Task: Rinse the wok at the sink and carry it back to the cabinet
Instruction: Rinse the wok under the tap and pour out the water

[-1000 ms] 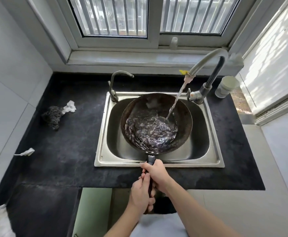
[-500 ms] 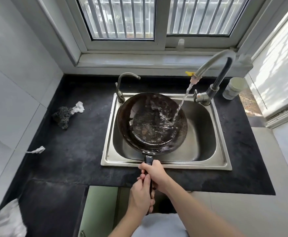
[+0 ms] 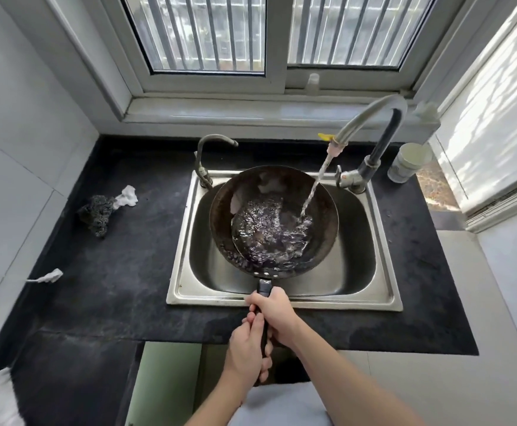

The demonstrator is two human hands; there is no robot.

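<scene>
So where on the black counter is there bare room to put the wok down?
Widest bare patch: counter left of the sink, between the scouring pad and the front edge. A narrower bare strip lies right of the sink, below the white jar. The taps crowd the back edge.

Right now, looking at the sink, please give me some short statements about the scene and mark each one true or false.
1. Both hands hold the handle of the wok. True: the right hand grips nearer the pan, the left hand behind it.
2. The tall faucet is turned off. False: a stream of water runs from it into the wok.
3. The wok is over the sink. True.
4. The dark scrubber lies inside the wok. False: it lies on the black counter, left of the sink.
5. A white cup stands left of the sink. False: it stands at the back right.
</scene>
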